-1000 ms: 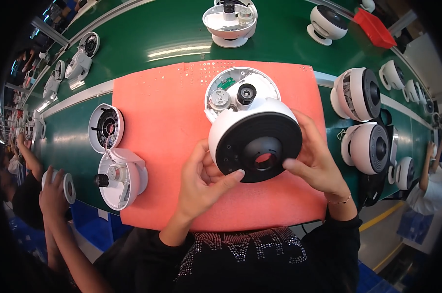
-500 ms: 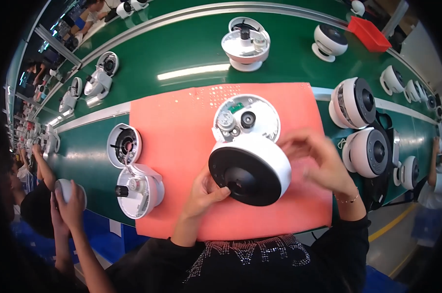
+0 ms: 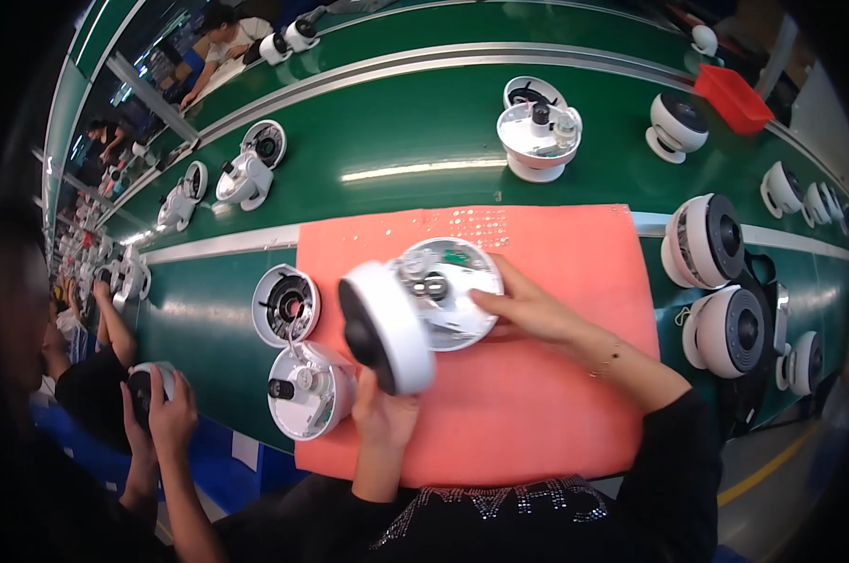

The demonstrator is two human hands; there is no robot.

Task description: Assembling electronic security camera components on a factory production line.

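My left hand (image 3: pixel 384 422) is closed round the lower edge of a white front shell with a black face (image 3: pixel 393 342), tilted so the face points left. My right hand (image 3: pixel 527 305) grips the rim of an open white round housing (image 3: pixel 471 328). Inside it show a motor-like part, a dark cylinder and a bit of green board. Front shell and housing sit close together, the shell overlapping the housing's left side; whether they are joined I cannot tell. Left of them, on the orange mat's (image 3: pixel 537 422) edge, lies another opened device, its white housing (image 3: pixel 312 389) below its cover (image 3: pixel 286 307).
Finished-looking round white devices (image 3: pixel 711 242) stand at the right beside a black strap. Across the green conveyor (image 3: pixel 396 141) sit more opened devices (image 3: pixel 539 131) and a red tray (image 3: pixel 734 98). At the left a co-worker's hands (image 3: pixel 166 413) hold a similar round part.
The front shell has swung left, its black face turning from toward me to the left. My right hand, free and blurred before, now holds the open housing. The whole view has shifted.
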